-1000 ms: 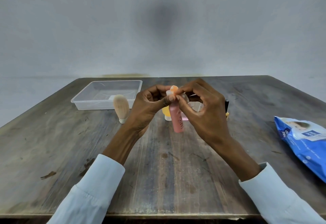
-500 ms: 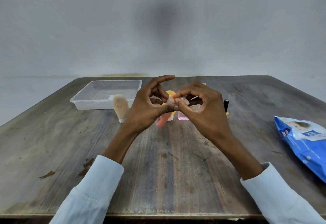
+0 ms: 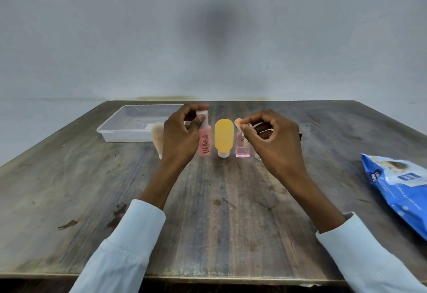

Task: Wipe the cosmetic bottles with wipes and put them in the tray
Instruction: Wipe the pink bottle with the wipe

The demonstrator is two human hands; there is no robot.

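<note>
- Head view: the left hand (image 3: 182, 135) pinches the pink bottle (image 3: 204, 140) by its neck, upright above the table (image 3: 69, 188). The tray (image 3: 129, 128) sits far left, nothing in it that I can see.
- The right hand (image 3: 275, 140) pinches a small orange-tinted piece (image 3: 239, 123), cap or wipe scrap, I cannot tell.
- Risk: so light a neck grip may let the bottle swing into the yellow bottle (image 3: 223, 137) just beside it and topple it.
- The brush (image 3: 157, 135) and the items behind the right hand are mostly hidden; the wipes pack (image 3: 399, 188) is cut off.
</note>
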